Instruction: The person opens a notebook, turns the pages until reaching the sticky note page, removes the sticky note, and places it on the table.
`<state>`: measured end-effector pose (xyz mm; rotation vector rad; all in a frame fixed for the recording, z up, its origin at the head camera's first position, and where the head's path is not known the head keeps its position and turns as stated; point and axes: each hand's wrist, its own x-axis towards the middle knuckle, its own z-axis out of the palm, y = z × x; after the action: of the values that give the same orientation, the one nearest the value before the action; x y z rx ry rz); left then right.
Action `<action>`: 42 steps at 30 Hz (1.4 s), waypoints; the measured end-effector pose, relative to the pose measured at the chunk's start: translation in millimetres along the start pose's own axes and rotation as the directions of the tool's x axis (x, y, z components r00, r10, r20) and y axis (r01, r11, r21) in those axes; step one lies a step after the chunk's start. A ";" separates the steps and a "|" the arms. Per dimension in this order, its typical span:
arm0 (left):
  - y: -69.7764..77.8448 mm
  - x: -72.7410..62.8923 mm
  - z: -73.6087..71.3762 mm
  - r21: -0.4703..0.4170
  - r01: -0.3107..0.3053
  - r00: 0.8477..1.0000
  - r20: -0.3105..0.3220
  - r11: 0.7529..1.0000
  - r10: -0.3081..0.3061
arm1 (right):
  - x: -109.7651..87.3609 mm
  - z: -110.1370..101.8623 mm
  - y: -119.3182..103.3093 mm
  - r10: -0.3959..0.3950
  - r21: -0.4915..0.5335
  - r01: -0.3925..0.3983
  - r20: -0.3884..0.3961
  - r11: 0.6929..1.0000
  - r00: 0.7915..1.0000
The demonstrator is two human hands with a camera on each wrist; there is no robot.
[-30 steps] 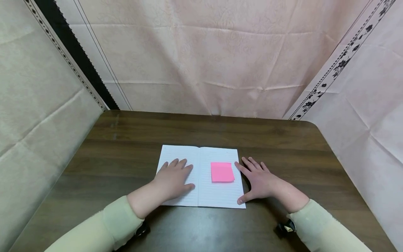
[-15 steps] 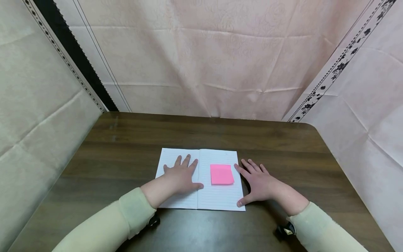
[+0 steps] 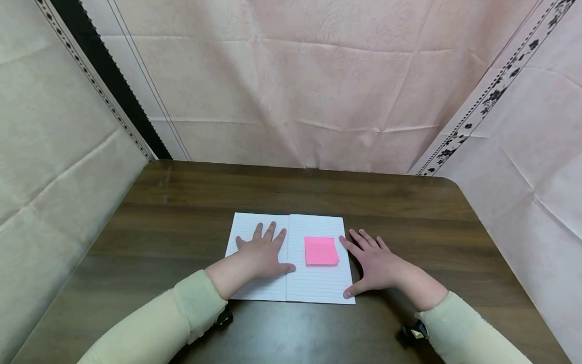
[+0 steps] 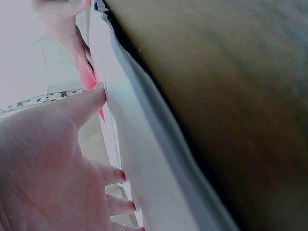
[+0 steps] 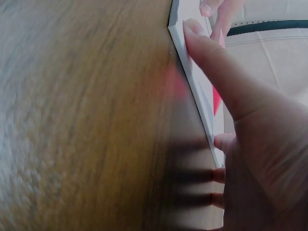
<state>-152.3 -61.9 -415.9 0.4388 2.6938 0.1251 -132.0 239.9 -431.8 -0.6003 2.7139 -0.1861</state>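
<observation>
An open lined notebook (image 3: 268,290) lies flat on the table in the head view. On its right page is a pink sticky note (image 3: 321,251), its lower right corner slightly lifted. My left hand (image 3: 261,257) rests on the left page, fingers spread, thumb reaching across the centre fold. In the left wrist view the fingertips of the left hand (image 4: 57,163) touch the paper. At the notebook's right edge my right hand (image 3: 377,265) is spread, its thumb and index finger touching the page margin. The right wrist view shows the thumb of the right hand (image 5: 260,130) on the page.
The dark wooden table (image 3: 182,227) extends around the notebook. Behind it hangs a pale pink cloth (image 3: 318,91), with white cloths at both sides. Dark devices (image 3: 414,331) are worn on the wrists, below the pale green sleeves.
My left hand has moved right across the left page, its fingers spreading wider and its thumb crossing the fold. The right hand, notebook and sticky note have stayed in place.
</observation>
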 end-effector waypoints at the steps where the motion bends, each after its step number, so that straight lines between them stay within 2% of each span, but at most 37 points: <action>1: -0.1 0.4 0.3 0.002 0.001 1.000 0.000 1.000 -0.001 | 0.2 0.1 0.3 -0.001 0.001 0.001 -0.001 1.000 1.000; 14: -3.1 0.7 3.1 -0.009 -0.003 1.000 0.012 1.000 0.004 | -0.6 -0.6 0.7 -0.019 0.000 0.019 -0.012 1.000 1.000; 28: -6.7 1.3 4.7 -0.054 -0.064 0.998 -0.007 0.996 0.064 | 0.2 -0.2 0.6 -0.019 0.002 0.019 -0.014 1.000 1.000; 42: -8.1 -1.2 3.0 -0.013 -0.102 0.995 -0.018 0.995 0.102 | 1.3 1.5 1.6 -0.014 0.006 0.014 -0.015 1.000 1.000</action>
<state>-152.3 -69.9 -419.4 0.5736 2.6857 0.1775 -133.1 240.7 -433.9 -0.6193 2.7228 -0.2024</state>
